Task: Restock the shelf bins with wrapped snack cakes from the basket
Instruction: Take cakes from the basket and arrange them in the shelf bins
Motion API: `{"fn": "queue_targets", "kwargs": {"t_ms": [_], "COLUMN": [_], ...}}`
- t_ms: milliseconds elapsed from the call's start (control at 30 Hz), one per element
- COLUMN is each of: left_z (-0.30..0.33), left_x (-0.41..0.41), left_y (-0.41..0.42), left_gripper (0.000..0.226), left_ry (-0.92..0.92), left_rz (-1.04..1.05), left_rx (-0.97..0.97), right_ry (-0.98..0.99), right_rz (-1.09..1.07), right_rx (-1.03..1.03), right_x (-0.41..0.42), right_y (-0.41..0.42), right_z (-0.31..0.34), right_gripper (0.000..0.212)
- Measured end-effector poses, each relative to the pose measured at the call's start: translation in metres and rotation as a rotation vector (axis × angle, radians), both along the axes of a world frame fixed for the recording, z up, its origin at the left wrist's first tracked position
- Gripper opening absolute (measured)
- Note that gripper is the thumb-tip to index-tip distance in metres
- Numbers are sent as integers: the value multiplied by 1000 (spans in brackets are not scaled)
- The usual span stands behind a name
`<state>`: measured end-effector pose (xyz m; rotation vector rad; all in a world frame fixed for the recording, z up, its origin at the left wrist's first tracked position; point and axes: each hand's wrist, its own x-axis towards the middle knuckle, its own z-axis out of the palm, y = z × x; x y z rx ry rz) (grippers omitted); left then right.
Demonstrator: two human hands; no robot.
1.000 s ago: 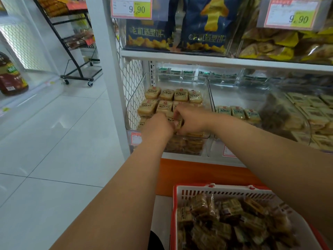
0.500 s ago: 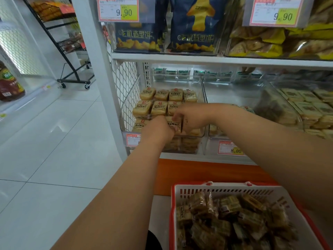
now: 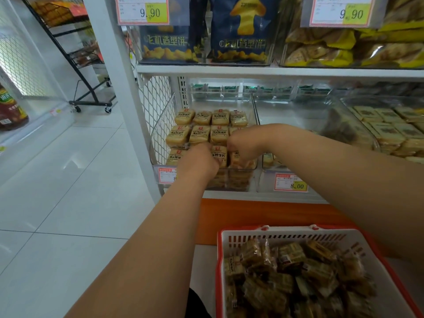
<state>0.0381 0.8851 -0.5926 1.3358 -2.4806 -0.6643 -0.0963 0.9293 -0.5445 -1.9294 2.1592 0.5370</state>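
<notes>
We see both hands reaching into the clear bin [image 3: 158, 125] at the left end of the lower shelf, where wrapped cakes [image 3: 199, 125] lie in flat rows. The left hand [image 3: 199, 159] sits at the near edge of the bin, its back toward us, knuckles bent down over the front row; one cake [image 3: 219, 154] with a red mark and dark print shows just to its right, touching it. We cannot tell whether the left fingers actually grip that cake, since they are hidden behind the hand itself. The right hand [image 3: 244, 145] lies just right of this cake, fingers curled downward into the near right corner of the bin, and what they close on, if anything, is lost in blur. The cakes in the rows lie label up, with their print reading upright toward us; they look nearly square, so we cannot give a long axis. Near us, low at right, a red-rimmed white basket [image 3: 284, 236] holds a loose heap of more cakes, dark and tumbled at all angles, its near edge cut off by the frame.
</notes>
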Motion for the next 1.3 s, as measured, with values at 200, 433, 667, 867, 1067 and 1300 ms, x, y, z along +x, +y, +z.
{"fn": "queue_targets", "kwargs": {"t_ms": [200,433,667,867,1067,1300], "left_z": [-2,3,1,-6,-5,2], "left_x": [-3,-9,-14,-16,-12,-9], "left_y": [-2,9,15,5,-3,-4], "left_gripper": [28,16,16,16,23,17], "left_ry": [-29,-139,-170,-84,-91,-162], "left_rz": [1,59,105,45,-10,-44], "left_rx": [-35,-109,-111,-48,-53,-7], "right_ry": [-12,60,18,52,79,-147], "right_rz": [-6,-41,-66,-59,-93,-53], "right_rx": [-23,-159,-180,-205,-270,-700], "right_x": [-3,0,-9,0,-2,7], "right_y": [5,15,15,12,26,60], "right_z": [0,-12,-13,-16,-25,-50], "right_gripper": [36,35,32,31,30,37]}}
